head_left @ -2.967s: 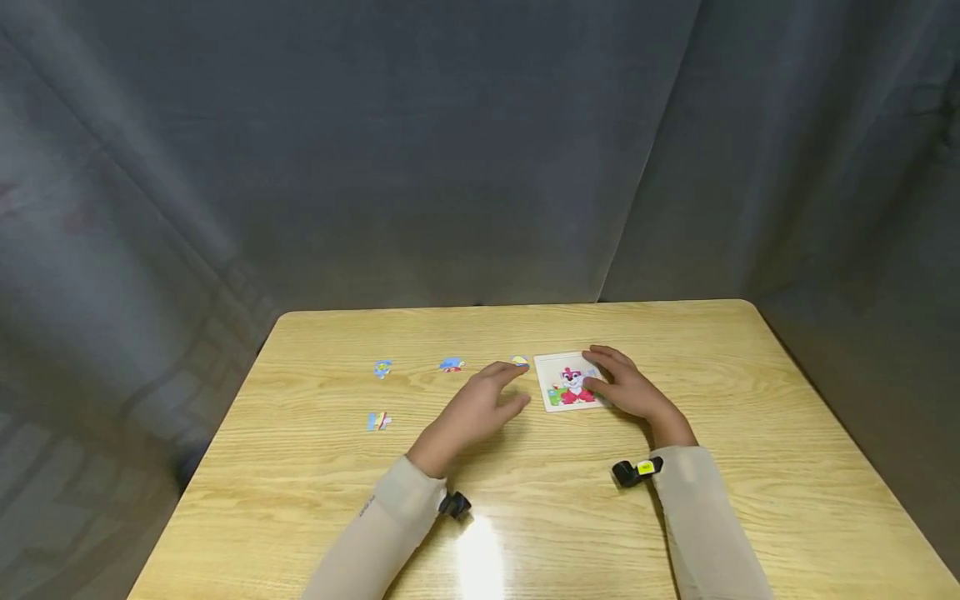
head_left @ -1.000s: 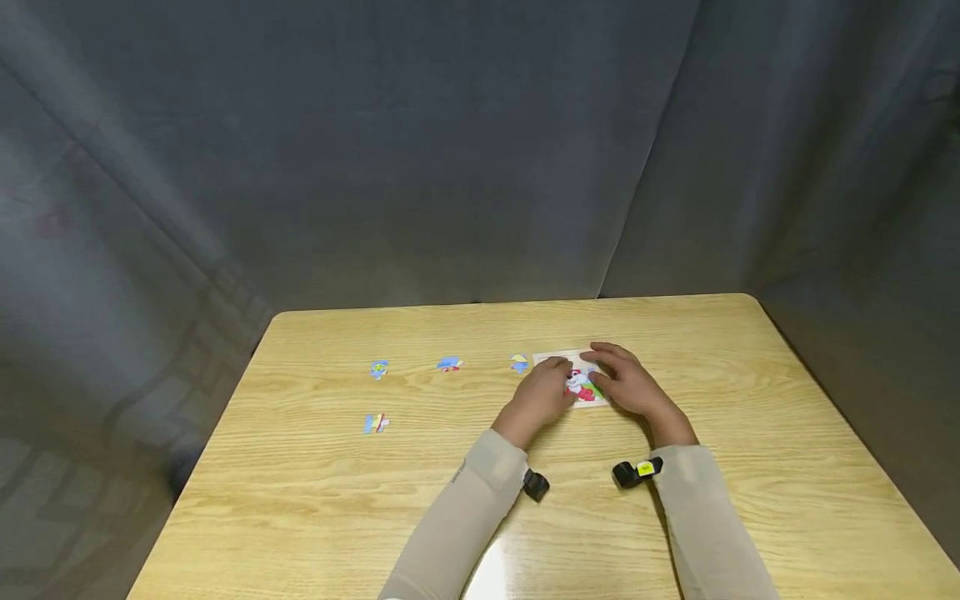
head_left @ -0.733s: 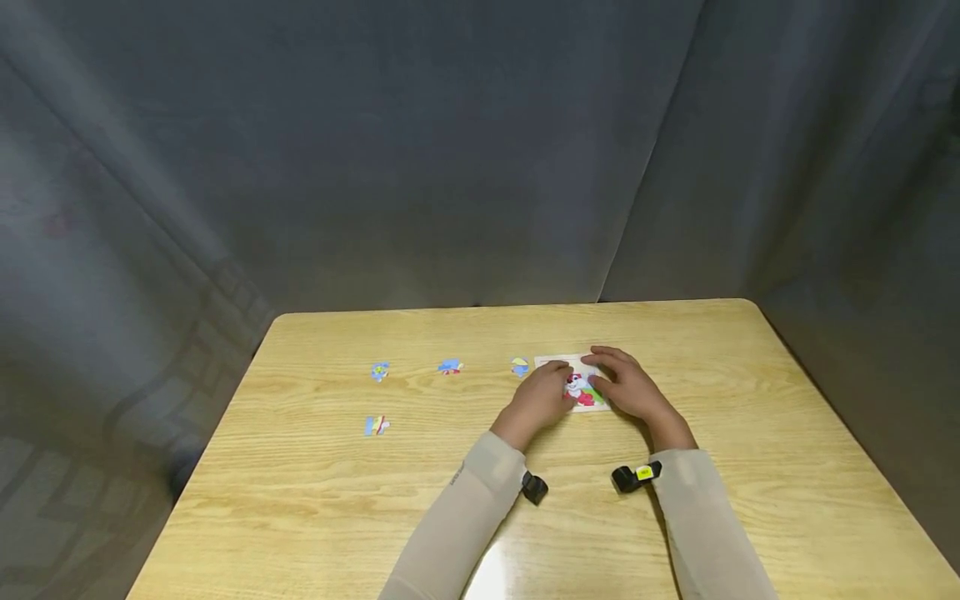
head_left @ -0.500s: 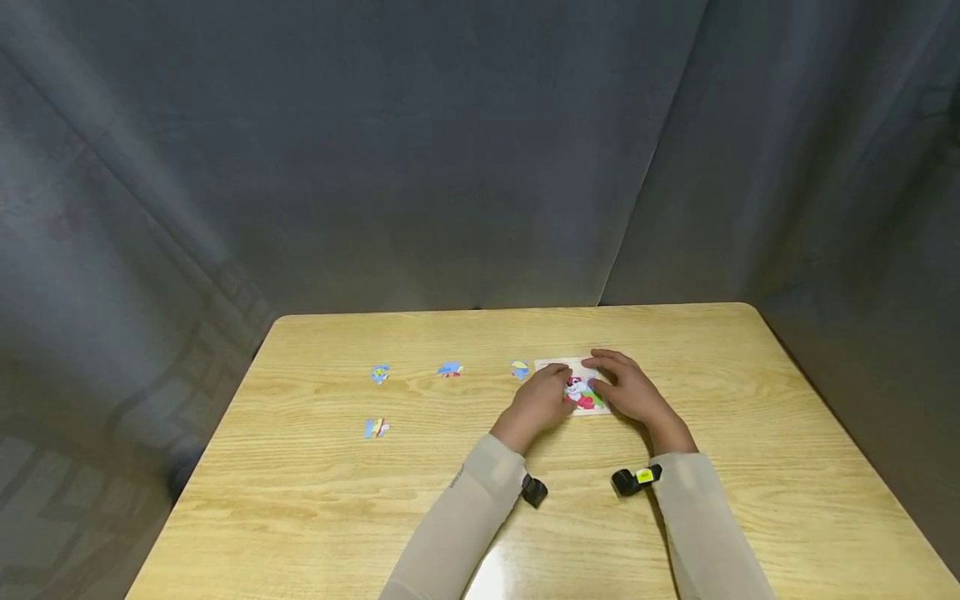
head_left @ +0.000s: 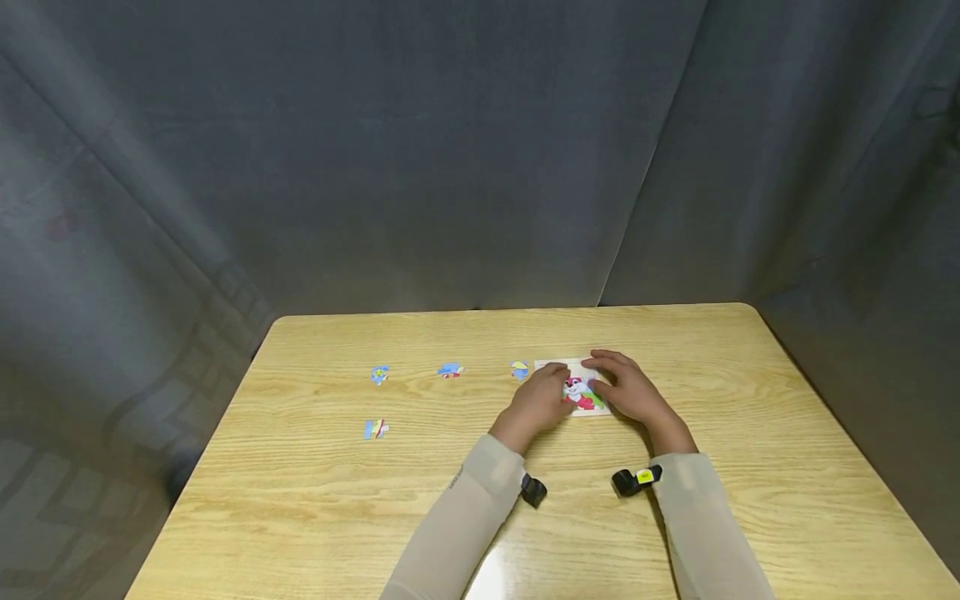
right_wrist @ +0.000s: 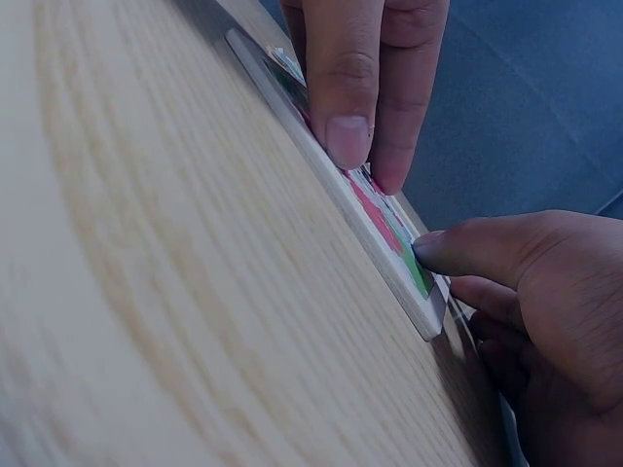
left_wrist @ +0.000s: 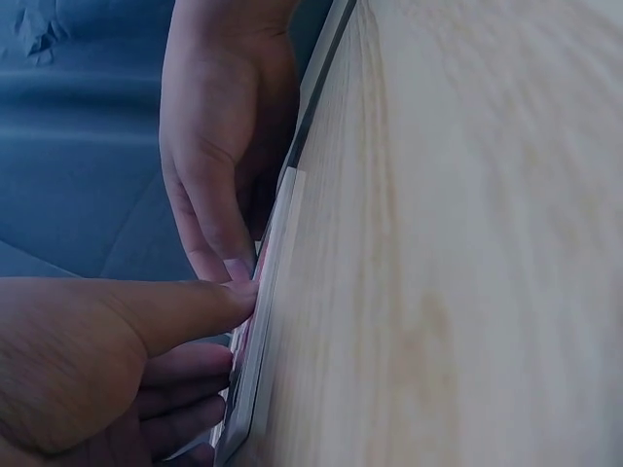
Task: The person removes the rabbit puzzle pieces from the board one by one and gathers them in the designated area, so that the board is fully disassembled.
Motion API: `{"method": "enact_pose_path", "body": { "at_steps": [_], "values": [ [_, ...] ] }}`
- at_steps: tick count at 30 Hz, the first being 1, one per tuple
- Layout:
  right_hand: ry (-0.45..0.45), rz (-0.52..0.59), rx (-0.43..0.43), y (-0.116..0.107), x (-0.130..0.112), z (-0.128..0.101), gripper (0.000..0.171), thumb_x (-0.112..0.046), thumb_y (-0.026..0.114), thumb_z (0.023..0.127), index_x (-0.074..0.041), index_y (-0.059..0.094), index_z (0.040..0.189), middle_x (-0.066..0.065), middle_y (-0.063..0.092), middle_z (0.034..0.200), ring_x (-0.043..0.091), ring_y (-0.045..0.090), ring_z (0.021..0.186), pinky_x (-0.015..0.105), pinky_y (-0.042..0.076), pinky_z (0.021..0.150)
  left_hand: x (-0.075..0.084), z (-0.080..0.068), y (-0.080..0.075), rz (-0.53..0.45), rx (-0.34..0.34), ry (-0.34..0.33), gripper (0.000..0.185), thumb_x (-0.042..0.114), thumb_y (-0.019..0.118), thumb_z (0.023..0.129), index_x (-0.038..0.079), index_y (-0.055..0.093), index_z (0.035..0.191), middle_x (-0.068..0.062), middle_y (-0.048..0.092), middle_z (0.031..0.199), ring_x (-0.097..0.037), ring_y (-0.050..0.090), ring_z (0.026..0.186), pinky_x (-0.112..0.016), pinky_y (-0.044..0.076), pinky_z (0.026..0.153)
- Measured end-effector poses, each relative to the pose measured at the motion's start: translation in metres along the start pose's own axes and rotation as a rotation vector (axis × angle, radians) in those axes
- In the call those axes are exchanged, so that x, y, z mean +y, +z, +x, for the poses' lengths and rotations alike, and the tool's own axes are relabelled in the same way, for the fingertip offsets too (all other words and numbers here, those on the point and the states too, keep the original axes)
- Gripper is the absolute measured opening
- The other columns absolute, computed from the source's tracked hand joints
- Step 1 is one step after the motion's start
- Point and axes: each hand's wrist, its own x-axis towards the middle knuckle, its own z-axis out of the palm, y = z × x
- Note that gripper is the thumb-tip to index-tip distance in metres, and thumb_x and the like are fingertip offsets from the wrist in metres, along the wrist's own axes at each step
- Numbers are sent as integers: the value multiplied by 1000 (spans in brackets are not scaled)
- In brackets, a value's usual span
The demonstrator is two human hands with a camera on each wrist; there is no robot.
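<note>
The left hand (head_left: 534, 400) sets its thumb and fingertips close together on the face of a square picture-puzzle board (head_left: 551, 364); whether they pinch a piece or only press cannot be told. The right hand (head_left: 632, 390) grips the board's right side, the gap small between its thumb, which lies on a green patch of the picture, and its fingers, bent at the outer edge. Between the hands shows a red-and-white cartoon animal (head_left: 576, 388). The board lies flat towards the far side of the wood-grain table (head_left: 300, 517). Just left of it is a blue-and-yellow jigsaw piece (head_left: 520, 371); further left lie a blue-and-red piece (head_left: 450, 370), a blue piece with a yellow figure (head_left: 380, 375) and, nearer the person, a striped piece (head_left: 377, 429). Black wrist cameras jut from beige sleeves (head_left: 457, 517). Grey curtains (head_left: 450, 167) hang behind.
</note>
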Motion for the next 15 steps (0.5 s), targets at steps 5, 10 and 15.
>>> {"method": "enact_pose_path", "body": {
  "at_steps": [5,10,15],
  "values": [
    [3,-6,9,1,1,-1,35,-10,62,95,-3,61,129,20,39,147,43,27,139,63,21,110,-1,0,0,-35,15,-3,59,34,69,91,10,50,141,0,43,147,-16,41,135,-26,36,108],
    [14,-6,8,2,0,-1,35,-10,62,95,-3,60,129,20,38,148,43,26,139,63,21,110,-2,-1,0,-53,24,-5,59,33,70,91,10,50,141,-1,45,145,-17,42,133,-26,37,107],
    [21,-10,10,2,-1,-1,35,-10,62,95,-3,60,129,19,38,148,43,25,139,63,20,110,-1,-1,0,-59,19,-22,59,33,71,90,13,49,141,-1,46,143,-16,43,132,-26,40,104]
  ]
}}
